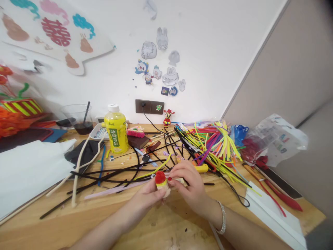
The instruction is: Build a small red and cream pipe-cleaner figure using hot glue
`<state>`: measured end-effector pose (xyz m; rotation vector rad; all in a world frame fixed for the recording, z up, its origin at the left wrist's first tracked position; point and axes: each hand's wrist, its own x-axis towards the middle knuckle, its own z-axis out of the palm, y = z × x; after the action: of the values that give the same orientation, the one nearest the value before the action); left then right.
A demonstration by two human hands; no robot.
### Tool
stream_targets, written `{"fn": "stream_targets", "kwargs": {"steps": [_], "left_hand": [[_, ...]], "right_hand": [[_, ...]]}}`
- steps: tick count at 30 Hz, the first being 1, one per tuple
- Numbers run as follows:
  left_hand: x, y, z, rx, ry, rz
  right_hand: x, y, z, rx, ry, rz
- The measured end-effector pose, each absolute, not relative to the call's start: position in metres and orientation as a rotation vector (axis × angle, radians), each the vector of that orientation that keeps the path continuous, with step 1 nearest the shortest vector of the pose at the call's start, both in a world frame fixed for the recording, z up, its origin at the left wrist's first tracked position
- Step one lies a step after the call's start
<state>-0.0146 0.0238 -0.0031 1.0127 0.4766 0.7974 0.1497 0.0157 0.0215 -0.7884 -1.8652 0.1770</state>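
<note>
My left hand [149, 195] pinches a small craft piece [161, 181] with a fuzzy red top, a yellow band and a pale base, just above the wooden table [104, 222]. From the right, my right hand [187, 182] curls over the same piece, fingertips with red nails touching it. A silver bracelet [222, 218] sits on my right wrist. Black pipe cleaners [114, 172] lie spread right behind the hands, with a pale pink one [111, 191] and a yellow one [156, 169] among them.
A yellow drink bottle [116, 130] stands behind the hands. A heap of coloured pipe cleaners [213, 142] lies at the right, plastic bags [273, 139] beyond it. White paper [28, 170] covers the left. A plastic cup [77, 118] and wall socket [149, 106] are at the back.
</note>
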Motion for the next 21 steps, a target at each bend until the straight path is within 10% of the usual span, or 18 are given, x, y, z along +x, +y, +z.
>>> {"fn": "stream_targets", "kwargs": {"steps": [21], "left_hand": [[-0.019, 0.036, 0.004, 0.709, 0.341, 0.798]], "right_hand": [[0.152, 0.023, 0.018, -0.832, -1.848, 0.265]]}}
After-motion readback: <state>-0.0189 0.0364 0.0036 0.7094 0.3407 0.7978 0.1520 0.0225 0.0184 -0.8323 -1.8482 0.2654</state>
